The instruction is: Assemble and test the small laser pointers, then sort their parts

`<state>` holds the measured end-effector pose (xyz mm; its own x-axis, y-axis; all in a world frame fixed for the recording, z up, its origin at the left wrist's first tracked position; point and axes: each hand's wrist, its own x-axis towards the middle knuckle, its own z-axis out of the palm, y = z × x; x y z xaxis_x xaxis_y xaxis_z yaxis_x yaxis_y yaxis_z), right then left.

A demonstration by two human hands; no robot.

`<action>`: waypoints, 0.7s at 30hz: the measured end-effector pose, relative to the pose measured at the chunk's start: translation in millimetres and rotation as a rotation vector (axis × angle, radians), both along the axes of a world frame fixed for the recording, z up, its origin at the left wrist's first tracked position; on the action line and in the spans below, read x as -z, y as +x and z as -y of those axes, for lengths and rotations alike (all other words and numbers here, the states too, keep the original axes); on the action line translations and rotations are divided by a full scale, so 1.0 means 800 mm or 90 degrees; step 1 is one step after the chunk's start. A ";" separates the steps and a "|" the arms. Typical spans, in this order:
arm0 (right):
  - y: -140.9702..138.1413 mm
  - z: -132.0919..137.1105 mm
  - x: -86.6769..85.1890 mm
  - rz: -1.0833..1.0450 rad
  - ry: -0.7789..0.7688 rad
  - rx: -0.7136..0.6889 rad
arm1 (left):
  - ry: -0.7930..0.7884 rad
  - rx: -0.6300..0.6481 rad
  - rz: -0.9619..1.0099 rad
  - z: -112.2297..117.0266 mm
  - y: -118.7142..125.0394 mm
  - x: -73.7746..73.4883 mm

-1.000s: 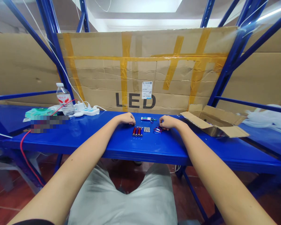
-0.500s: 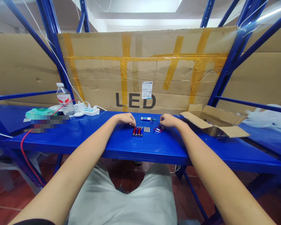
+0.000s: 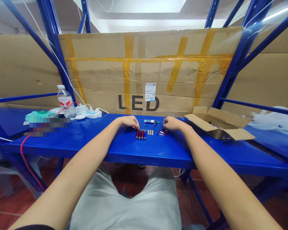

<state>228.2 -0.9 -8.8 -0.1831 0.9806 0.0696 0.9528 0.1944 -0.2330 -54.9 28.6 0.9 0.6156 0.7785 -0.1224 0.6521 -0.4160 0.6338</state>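
Several small red and blue metal flashlight tubes (image 3: 140,134) lie side by side on the blue table. My left hand (image 3: 130,121) rests at their far left end, fingers curled down together by the red tube; what they pinch, if anything, is hidden. Silver button cells (image 3: 150,132) are grouped in rows right of the tubes. My right hand (image 3: 171,123) is curled beside a small pile of coloured carabiner clips (image 3: 161,133). Its fingertips reach down to the pile's far edge, and I cannot see what is between them. Behind the cells lie blue-green flashlights (image 3: 149,121) with a green carabiner.
An open cardboard box (image 3: 220,124) stands on the right, with a white plastic bag (image 3: 277,119) beyond it. At left are a water bottle (image 3: 66,101), a power strip (image 3: 92,114) and a green packet (image 3: 39,115). A tall cardboard sheet (image 3: 105,76) closes off the back.
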 end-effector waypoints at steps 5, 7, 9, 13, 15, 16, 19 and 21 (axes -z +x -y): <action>-0.001 0.003 -0.001 -0.018 -0.013 0.004 | -0.003 0.011 -0.002 -0.003 -0.001 0.002; -0.001 0.003 0.000 -0.023 -0.015 0.002 | -0.004 0.016 0.003 -0.004 -0.002 0.002; -0.001 0.001 0.001 -0.026 -0.017 0.003 | -0.008 0.021 0.009 -0.005 -0.003 0.003; 0.001 -0.003 0.004 -0.031 -0.026 0.003 | -0.023 0.032 0.015 -0.004 -0.005 0.002; 0.002 -0.004 0.005 -0.034 -0.028 0.001 | -0.026 0.034 0.013 -0.004 -0.005 0.001; 0.002 -0.004 0.005 -0.035 -0.029 0.001 | -0.025 0.034 0.012 -0.005 -0.006 0.001; 0.002 -0.005 0.005 -0.036 -0.028 -0.001 | -0.030 0.029 0.014 -0.006 -0.006 0.001; 0.002 -0.005 0.005 -0.037 -0.031 -0.002 | -0.038 0.025 0.017 -0.007 -0.007 0.002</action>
<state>229.7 2.7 -13.0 -0.1828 0.9826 0.0329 0.9371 0.1843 -0.2964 -60.4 34.0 -0.6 0.6487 0.7459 -0.1513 0.6189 -0.4013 0.6752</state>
